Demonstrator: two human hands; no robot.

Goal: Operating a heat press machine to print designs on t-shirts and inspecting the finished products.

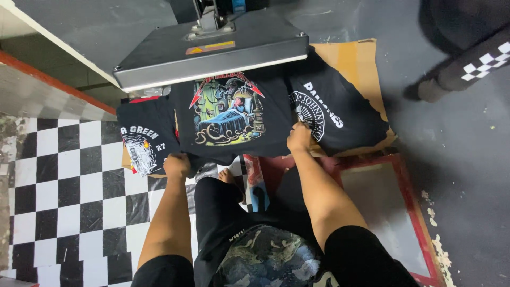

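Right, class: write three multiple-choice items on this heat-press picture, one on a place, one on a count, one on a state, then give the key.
1. Where does the middle shirt lie?
A. under the raised press plate
B. on the checkered floor
C. on the person's lap

2. How many printed black shirts show?
A. one
B. three
C. five

3. How is the press?
A. shut on the shirt
B. open, plate lifted
C. lying on its side

Key: 1 A, the plate hangs over it; 2 B, one lies at each side of the middle one; 3 B, the print is uncovered while the left hand and right hand grip the hem.
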